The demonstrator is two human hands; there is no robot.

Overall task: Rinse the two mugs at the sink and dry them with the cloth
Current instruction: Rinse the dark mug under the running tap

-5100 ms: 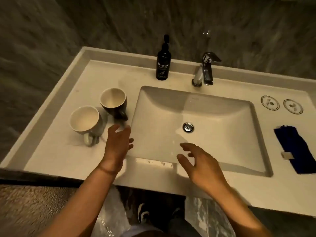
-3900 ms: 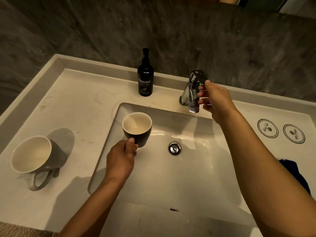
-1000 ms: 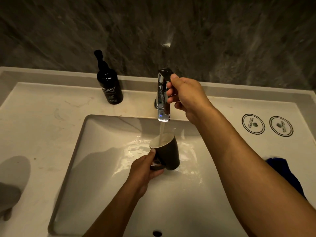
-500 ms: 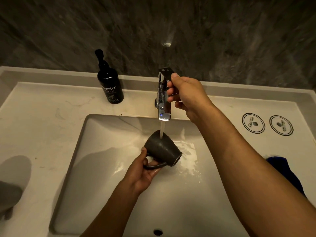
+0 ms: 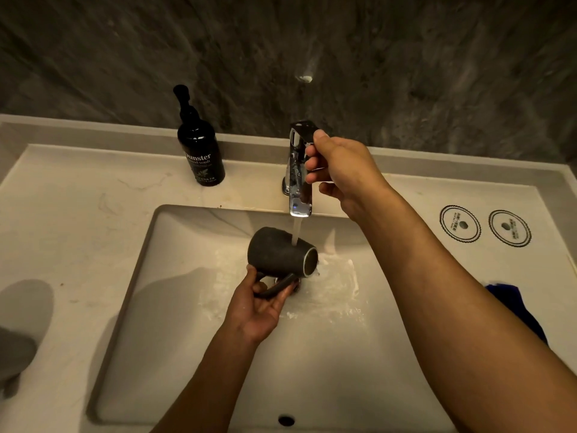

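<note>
Tipped further since a moment ago, the dark matte ceramic mug (image 5: 279, 253) now lies nearly on its side over the white rectangular sink basin (image 5: 175, 307), mouth to the right, water from the chrome tap (image 5: 299, 170) striking its wall. Her left hand (image 5: 260, 304) is closed around the handle; the right hand (image 5: 340, 170) is wrapped on the tap lever. Wet glaze looks slippery and ceramic chips easily, so the handle seems the safest hold. Far right, a blue cloth (image 5: 518, 307) waits.
</note>
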